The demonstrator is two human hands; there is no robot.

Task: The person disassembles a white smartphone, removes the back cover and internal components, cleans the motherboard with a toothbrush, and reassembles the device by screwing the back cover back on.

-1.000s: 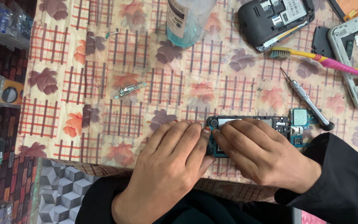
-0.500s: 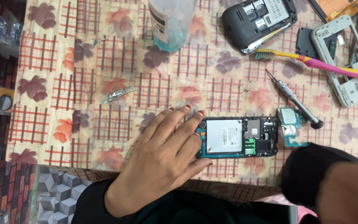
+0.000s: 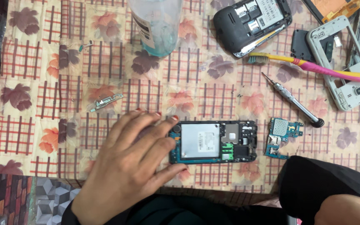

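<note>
Hands differ here: the left hand point(image 3: 132, 160) lies flat with fingers spread, gripping nothing, its fingertips point(image 3: 174, 118) pressing the left end of an opened phone point(image 3: 213, 142); of the right hand only a bare patch at the lower right corner below a black sleeve point(image 3: 321, 183) shows, so I cannot tell whether it is open or closed.

Taking the opened phone as the landmark: it lies lengthwise near the front edge of the desk point(image 3: 34, 137), which is covered by a checked cloth printed with leaves. Only a narrow strip of cloth separates it from that front edge. To its left, beyond the hand, the cloth is bare out to the desk's left edge. Just right of it sits a small blue circuit board point(image 3: 283, 132), apart from it. Above and right lies a slim screwdriver point(image 3: 292, 100), then a yellow and pink toothbrush point(image 3: 313, 66). Farther up are a dark phone body point(image 3: 253, 23), a grey phone frame point(image 3: 342, 62) at the right edge, and a clear bottle point(image 3: 155, 25) of bluish liquid. Up and left lies a small metal part point(image 3: 106, 102).

The opened phone has its back removed: a blue rim, a silver rectangular plate in the middle, green components and dark parts toward its right end.
</note>
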